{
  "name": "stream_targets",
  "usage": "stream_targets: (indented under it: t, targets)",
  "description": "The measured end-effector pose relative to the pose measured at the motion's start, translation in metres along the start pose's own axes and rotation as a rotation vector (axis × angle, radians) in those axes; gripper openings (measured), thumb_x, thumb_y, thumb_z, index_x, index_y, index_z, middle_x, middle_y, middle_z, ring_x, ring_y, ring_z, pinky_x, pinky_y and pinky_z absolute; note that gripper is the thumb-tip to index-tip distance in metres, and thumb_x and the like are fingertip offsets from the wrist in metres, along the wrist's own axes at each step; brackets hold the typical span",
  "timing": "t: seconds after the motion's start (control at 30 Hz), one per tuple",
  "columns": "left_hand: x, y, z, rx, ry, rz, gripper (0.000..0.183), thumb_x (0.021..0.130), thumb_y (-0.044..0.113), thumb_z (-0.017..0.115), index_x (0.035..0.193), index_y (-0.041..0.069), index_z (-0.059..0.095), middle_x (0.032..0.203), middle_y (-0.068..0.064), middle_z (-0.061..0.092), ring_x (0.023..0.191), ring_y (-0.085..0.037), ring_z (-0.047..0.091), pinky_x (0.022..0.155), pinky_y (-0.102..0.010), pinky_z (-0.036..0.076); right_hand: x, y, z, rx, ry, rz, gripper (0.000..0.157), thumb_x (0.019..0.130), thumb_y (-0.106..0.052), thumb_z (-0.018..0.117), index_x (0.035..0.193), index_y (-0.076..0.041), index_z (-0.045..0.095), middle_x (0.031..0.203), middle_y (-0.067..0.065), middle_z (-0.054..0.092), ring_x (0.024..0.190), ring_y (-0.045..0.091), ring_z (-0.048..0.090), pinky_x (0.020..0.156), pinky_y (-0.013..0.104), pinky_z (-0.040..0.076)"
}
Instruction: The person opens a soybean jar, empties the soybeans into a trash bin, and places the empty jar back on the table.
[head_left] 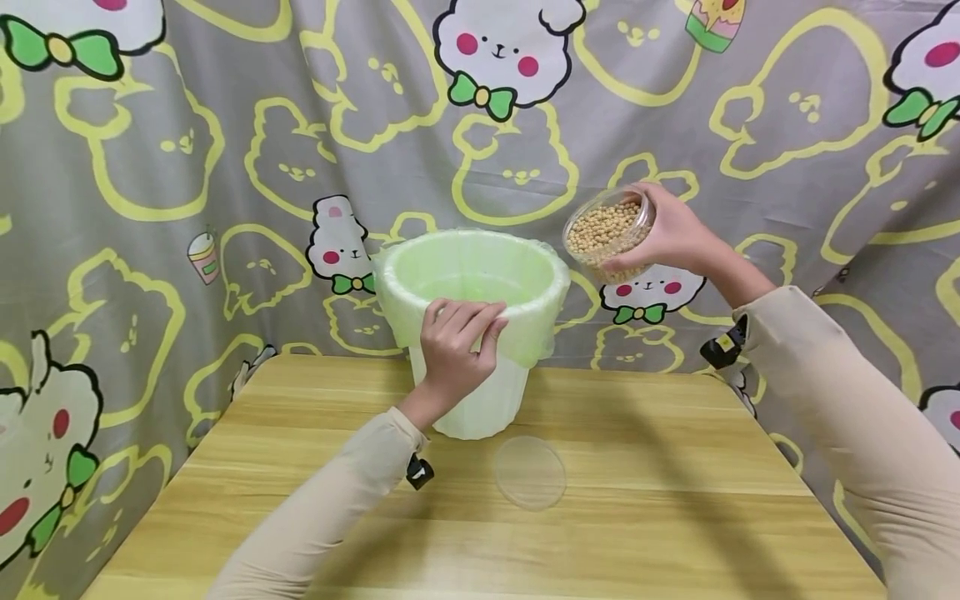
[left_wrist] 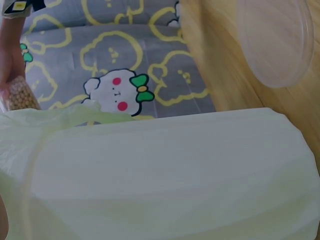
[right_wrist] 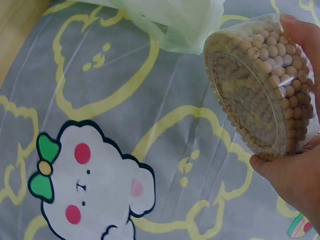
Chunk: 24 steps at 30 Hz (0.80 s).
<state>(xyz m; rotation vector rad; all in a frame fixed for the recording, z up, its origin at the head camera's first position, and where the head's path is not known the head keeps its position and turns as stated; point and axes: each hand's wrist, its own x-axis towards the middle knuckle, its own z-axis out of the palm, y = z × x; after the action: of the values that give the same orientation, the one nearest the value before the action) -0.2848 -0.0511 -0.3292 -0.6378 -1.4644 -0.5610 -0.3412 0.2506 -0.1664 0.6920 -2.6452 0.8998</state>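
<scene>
A white bin lined with a pale green bag stands at the back of the wooden table. My left hand grips the bin's near rim over the bag. My right hand holds a clear round tub of soybeans, tilted on its side in the air, to the right of the bin's rim and slightly above it. In the right wrist view the tub shows its clear base, packed with beans, with the bag's edge behind. In the left wrist view the bag fills the lower frame.
A clear round lid lies flat on the table in front of the bin; the left wrist view also catches this lid. A grey cartoon-print cloth hangs behind and around the table. The table's right edge is near my right sleeve.
</scene>
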Motion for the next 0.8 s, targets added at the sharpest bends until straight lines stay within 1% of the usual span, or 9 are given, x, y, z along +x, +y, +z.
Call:
stream_targets:
  t: [0.07, 0.17, 0.27, 0.43, 0.67, 0.8]
  targets:
    - [0.0, 0.0, 0.0, 0.002, 0.001, 0.0, 0.012, 0.088, 0.019, 0.077, 0.097, 0.012, 0.082, 0.087, -0.001, 0.078, 0.077, -0.02, 0.07, 0.084, -0.045, 0.052, 0.005, -0.003, 0.0, -0.015, -0.02, -0.007, 0.113, 0.064, -0.019, 0.098, 0.155, -0.003, 0.032, 0.144, 0.017, 0.047, 0.124, 0.029, 0.051, 0.096, 0.036, 0.047]
    - [-0.001, -0.001, 0.001, 0.002, 0.001, 0.0, 0.012, 0.088, 0.019, 0.077, 0.097, 0.012, 0.082, 0.087, -0.001, 0.078, 0.078, -0.02, 0.07, 0.085, -0.044, 0.051, 0.01, -0.007, -0.001, -0.045, -0.045, -0.016, 0.116, 0.064, -0.02, 0.097, 0.156, -0.001, 0.029, 0.146, 0.02, 0.047, 0.127, 0.034, 0.05, 0.101, 0.05, 0.046]
    - [-0.001, -0.001, 0.001, 0.002, 0.001, -0.001, 0.012, 0.088, 0.019, 0.077, 0.097, 0.012, 0.082, 0.087, -0.002, 0.078, 0.078, -0.02, 0.07, 0.085, -0.044, 0.051, 0.013, -0.011, -0.001, -0.075, -0.061, -0.021, 0.119, 0.065, -0.023, 0.098, 0.157, 0.0, 0.026, 0.147, 0.022, 0.046, 0.129, 0.037, 0.049, 0.103, 0.056, 0.044]
    - [-0.002, -0.002, 0.001, 0.002, -0.001, -0.002, 0.012, 0.089, 0.019, 0.077, 0.098, 0.012, 0.082, 0.087, -0.001, 0.078, 0.078, -0.019, 0.07, 0.086, -0.043, 0.051, 0.018, -0.019, 0.0, -0.129, -0.076, -0.016, 0.121, 0.064, -0.031, 0.098, 0.157, -0.002, 0.026, 0.146, 0.022, 0.045, 0.127, 0.038, 0.048, 0.102, 0.057, 0.044]
    - [-0.001, -0.002, 0.001, -0.001, -0.006, -0.005, 0.012, 0.089, 0.019, 0.077, 0.097, 0.011, 0.082, 0.087, -0.001, 0.078, 0.078, -0.02, 0.07, 0.085, -0.044, 0.051, 0.022, -0.027, 0.002, -0.167, -0.104, -0.014, 0.123, 0.063, -0.035, 0.098, 0.158, -0.004, 0.025, 0.143, 0.022, 0.045, 0.124, 0.037, 0.05, 0.097, 0.055, 0.048]
    - [-0.001, -0.002, 0.001, 0.003, -0.009, -0.004, 0.012, 0.089, 0.018, 0.077, 0.097, 0.011, 0.082, 0.087, -0.001, 0.078, 0.078, -0.02, 0.07, 0.085, -0.044, 0.051, 0.024, -0.031, 0.003, -0.193, -0.118, -0.009, 0.125, 0.063, -0.036, 0.098, 0.159, -0.005, 0.024, 0.144, 0.022, 0.045, 0.125, 0.038, 0.05, 0.098, 0.056, 0.048]
